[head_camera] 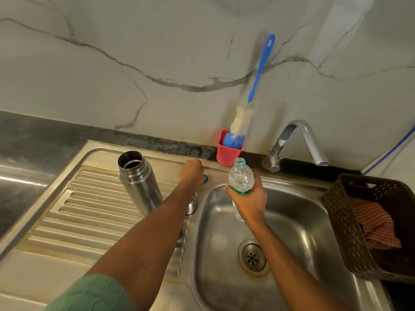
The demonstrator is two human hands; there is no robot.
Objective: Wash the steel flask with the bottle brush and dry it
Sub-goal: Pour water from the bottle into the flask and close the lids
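Left hand (190, 173) – reached forward to the ledge behind the basin, fingers curled down over a small green screw cap (205, 178); cannot tell whether it pinches the cap or only rests on it. Green sleeve (94, 292) at the near end of that arm. Right hand (249, 203) is wrapped round the lower half of a clear plastic bottle with a green neck ring (240, 176), uncapped, held roughly upright over the near-left part of the stainless sink basin (292, 212).

Tall cylindrical steel flask (137, 185) stands open-mouthed on the ribbed steel drainboard (89, 209), left of the left forearm, apart from both hands. A rounded steel piece (192, 206) shows just under that forearm at the basin's edge, mostly hidden. Blue-handled bottle brush with white and blue bristles (260, 68) stands head-down in a small red square cup (228, 154) on the back ledge, its handle leaning on the wall – beyond the plastic bottle.

Chrome tap (312, 142) sits right of the cup, spout over the basin; round drain (252, 257) in the basin floor. A dark brown perforated plastic basket (336, 212) sits against the basin's right side and holds a red checked cloth (372, 221).

Dark stone surface (33, 135) runs behind and left of the drainboard; pale grey-veined marble wall (134, 41) above.
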